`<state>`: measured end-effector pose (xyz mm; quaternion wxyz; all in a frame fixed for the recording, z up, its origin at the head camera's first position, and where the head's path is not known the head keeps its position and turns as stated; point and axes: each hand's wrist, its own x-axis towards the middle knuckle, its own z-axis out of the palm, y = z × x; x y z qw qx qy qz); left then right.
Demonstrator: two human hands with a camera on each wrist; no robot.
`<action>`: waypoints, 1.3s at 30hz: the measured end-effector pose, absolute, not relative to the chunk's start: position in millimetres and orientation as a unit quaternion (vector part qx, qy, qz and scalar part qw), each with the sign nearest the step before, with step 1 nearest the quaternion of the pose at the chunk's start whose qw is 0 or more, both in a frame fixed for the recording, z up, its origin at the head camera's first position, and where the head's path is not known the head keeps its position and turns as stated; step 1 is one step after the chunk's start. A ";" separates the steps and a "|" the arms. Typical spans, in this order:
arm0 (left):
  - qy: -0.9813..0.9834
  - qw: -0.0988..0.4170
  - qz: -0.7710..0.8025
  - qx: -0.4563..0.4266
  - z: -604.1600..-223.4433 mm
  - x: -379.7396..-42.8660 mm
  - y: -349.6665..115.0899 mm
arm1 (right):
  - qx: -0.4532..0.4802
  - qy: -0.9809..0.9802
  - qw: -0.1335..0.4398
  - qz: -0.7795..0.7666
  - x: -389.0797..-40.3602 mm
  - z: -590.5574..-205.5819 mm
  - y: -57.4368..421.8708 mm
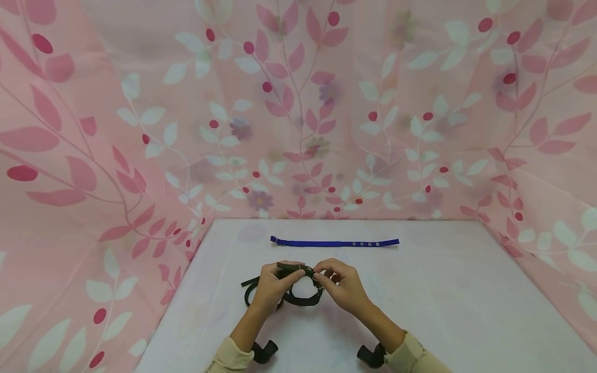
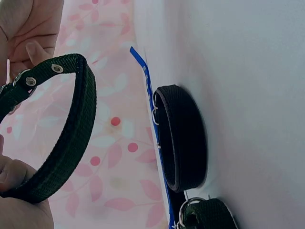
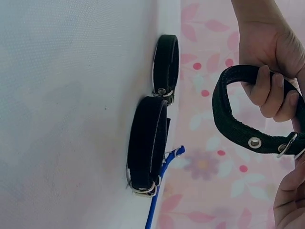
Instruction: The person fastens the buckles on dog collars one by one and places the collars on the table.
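A dark green webbing collar (image 2: 86, 119) with metal eyelets and a buckle is held above the table as a loop. My left hand (image 1: 269, 287) curls its fingers round the band, as the right wrist view shows. At the buckle side, my right hand (image 1: 345, 287) pinches the collar with thumb and fingers. The strap passes through the metal loop of the buckle (image 3: 287, 145); whether the pin sits in an eyelet cannot be told. Below the hands a black collar (image 3: 147, 138) stands on its edge, looped. Beside it is another dark green looped collar (image 3: 165, 64), partly hidden by my left hand in the head view.
A blue collar (image 1: 322, 243) lies stretched out across the table behind the hands, buckle to the left, eyelets to the right. White cloth covers the table (image 1: 448, 295). Pink leaf-patterned curtains (image 1: 303, 129) close in the back and sides.
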<state>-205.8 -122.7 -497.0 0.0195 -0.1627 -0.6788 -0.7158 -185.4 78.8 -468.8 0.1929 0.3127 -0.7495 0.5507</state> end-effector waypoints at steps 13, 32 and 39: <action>-0.671 -0.004 -0.720 -0.174 -494.1 -205.3 -117.3 | 0.316 -0.747 0.204 0.548 -184.6 -462.4 71.8; -0.636 -0.019 -0.745 -0.198 -482.0 -202.8 -107.7 | 0.250 -0.701 0.107 0.659 -193.4 -479.0 65.3; -0.584 -0.052 -0.786 -0.193 -480.9 -200.5 -106.6 | 0.210 -0.689 0.097 0.687 -191.9 -483.0 66.2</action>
